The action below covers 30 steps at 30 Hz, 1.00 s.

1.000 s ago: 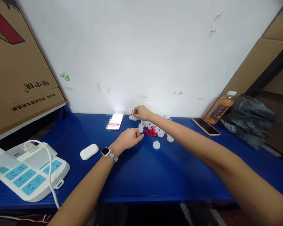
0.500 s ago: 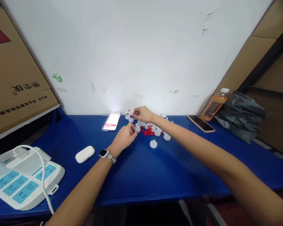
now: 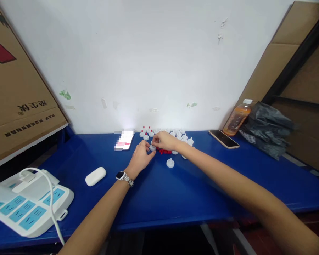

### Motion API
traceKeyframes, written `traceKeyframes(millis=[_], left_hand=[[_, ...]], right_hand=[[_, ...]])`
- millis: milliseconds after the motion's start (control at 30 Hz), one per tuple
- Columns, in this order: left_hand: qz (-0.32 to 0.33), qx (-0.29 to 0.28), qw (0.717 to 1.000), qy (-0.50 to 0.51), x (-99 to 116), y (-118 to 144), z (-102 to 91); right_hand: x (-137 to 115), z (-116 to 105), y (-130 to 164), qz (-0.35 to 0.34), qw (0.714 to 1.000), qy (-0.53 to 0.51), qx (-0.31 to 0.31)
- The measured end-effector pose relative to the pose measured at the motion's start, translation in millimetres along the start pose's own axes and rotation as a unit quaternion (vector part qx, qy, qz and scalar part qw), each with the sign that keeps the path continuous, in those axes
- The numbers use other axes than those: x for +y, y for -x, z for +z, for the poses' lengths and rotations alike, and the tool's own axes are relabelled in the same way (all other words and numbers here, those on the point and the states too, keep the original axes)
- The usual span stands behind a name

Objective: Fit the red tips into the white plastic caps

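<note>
Here, seen from the head camera, both hands meet over a scatter of small parts near the back of the blue desk (image 3: 175, 198). The left hand (image 3: 140, 157) and the right hand (image 3: 164, 141) are brought together around 1 white cap (image 3: 152, 147); the fingertips of each pinch toward it, but the view is too small to tell whether either grip is actually clamped on the cap or merely touching it. Just beside the fingers lies a loose pile of red pins (image 3: 164, 151). Along the wall stand a few finished caps (image 3: 146, 131) that already carry a red tip, which suggests that red pins are being pressed into white caps. Judged from this layout, the work is at an early stage: only a few caps show red, while the plain caps (image 3: 179, 136) behind the right hand and 1 stray cap (image 3: 170, 163) nearer the front edge remain unfitted, and the red pile is still well stocked.

Elsewhere on the desk: a bright phone (image 3: 124, 140) left of the parts, a white earbud case (image 3: 95, 176), a power strip (image 3: 26, 205) at far left, a dark phone (image 3: 223, 138), an orange drink bottle (image 3: 236, 118) and a black bag (image 3: 268, 129) at right.
</note>
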<state>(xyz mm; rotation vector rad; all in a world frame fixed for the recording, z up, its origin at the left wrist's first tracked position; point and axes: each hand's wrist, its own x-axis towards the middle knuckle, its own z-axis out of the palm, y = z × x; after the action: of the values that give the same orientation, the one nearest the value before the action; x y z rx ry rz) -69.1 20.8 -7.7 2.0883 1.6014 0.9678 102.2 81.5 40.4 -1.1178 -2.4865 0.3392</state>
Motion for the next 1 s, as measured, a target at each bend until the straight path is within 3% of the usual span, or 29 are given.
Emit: traceKeyframes(millis=[233, 433, 567, 667, 800, 1000], left_hand=[[0.033, 0.051, 0.998, 0.002, 6, -1, -3.1], [0.087, -0.011, 0.996, 0.026, 23, 4, -7.4], [0.074, -0.05, 0.996, 0.009, 23, 5, -10.0], [0.059, -0.085, 0.995, -0.01, 18, 3, -14.8], [0.05, -0.104, 0.993, -0.009, 9, 0, -20.3], [0.037, -0.118, 0.992, -0.003, 1, -2, -21.4]], right_hand=[[-7, -6, 14, 0.009, 0.986, -0.156, 0.054], [-9, -13, 45, 0.064, 0.957, -0.268, 0.088], [2, -14, 57, 0.052, 0.98, -0.171, 0.091], [8, -16, 59, -0.033, 0.998, -0.043, 0.017], [5, -19, 55, -0.126, 0.985, 0.101, -0.063], [-2, -23, 45, -0.162, 0.955, 0.217, -0.119]])
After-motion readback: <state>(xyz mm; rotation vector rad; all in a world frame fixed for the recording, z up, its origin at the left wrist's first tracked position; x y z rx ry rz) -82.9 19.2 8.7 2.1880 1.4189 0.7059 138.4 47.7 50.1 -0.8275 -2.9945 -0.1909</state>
